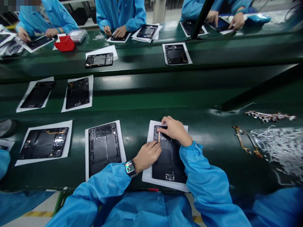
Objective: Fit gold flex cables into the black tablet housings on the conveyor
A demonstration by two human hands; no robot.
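A black tablet chassis (168, 160) lies on a white sheet (148, 176) on the green bench right before me. My left hand (147, 155), with a smartwatch on the wrist, pinches the lower end of a thin orange flex strip (159, 136) on the chassis. My right hand (174, 130) rests curled over the chassis's top edge, its forefinger pressing down near the strip's upper end. Both arms are in blue sleeves.
Two more chassis on sheets (103, 148) (44, 142) lie to my left. Others sit on the green belt (142, 88) beyond. Loose orange flex cables (246, 143) and white scraps (279, 148) are at right. Several people in blue work opposite, by a red bin (64, 43).
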